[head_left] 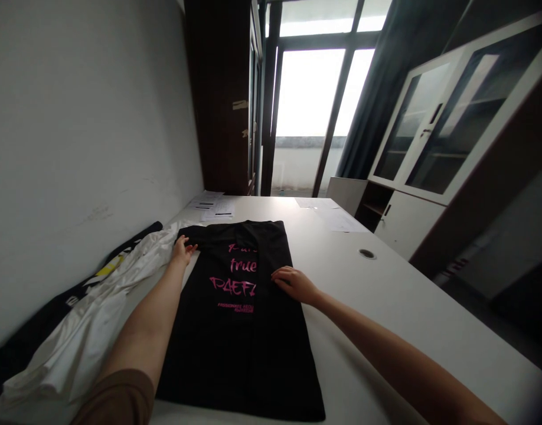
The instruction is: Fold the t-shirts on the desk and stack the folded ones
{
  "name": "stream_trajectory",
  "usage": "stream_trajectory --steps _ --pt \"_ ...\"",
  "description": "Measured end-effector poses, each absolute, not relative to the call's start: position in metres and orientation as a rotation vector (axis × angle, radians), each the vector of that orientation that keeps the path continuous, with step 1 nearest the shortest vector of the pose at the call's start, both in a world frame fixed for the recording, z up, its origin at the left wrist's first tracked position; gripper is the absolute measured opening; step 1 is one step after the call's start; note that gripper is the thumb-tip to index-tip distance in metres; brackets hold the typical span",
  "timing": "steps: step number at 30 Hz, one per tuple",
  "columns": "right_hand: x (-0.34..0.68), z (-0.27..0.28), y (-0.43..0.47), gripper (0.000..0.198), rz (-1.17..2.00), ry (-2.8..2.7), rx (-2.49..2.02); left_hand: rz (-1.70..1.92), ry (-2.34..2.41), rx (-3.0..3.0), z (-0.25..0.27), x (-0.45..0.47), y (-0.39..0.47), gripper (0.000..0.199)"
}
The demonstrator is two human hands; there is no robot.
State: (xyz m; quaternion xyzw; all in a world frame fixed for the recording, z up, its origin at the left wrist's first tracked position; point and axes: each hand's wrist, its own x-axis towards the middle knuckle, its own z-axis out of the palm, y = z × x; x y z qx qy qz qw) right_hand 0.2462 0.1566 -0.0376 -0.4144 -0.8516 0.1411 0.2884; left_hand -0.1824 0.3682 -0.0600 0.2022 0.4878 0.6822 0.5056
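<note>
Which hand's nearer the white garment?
Left. The left hand is at the upper left edge of the black shirt, beside the white garment; the right hand is at the right edge, across the shirt from it.

"What sort of room is this?"
"An office, by the look of it: the broad, flat white bench has a round, grey-rimmed cable hole."
"Anything else pointing that way?"
"Loose white printed paper sheets near its far end, and a white-framed cabinet with glass doors and black handles."
</note>
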Motion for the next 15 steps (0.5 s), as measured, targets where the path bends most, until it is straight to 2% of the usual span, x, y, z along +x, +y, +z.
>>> stream_trajectory --steps 7,15 --pt "0.253 -0.048 0.190 0.028 0.394 -2.215 -1.253 1.650 1.216 0.662 -0.045 -0.153 0.385 0.057" --pt "0.225 -0.036 0.251 0.024 0.599 -1.884 -1.373 1.475 1.073 0.941 -0.035 -0.083 0.379 0.051"
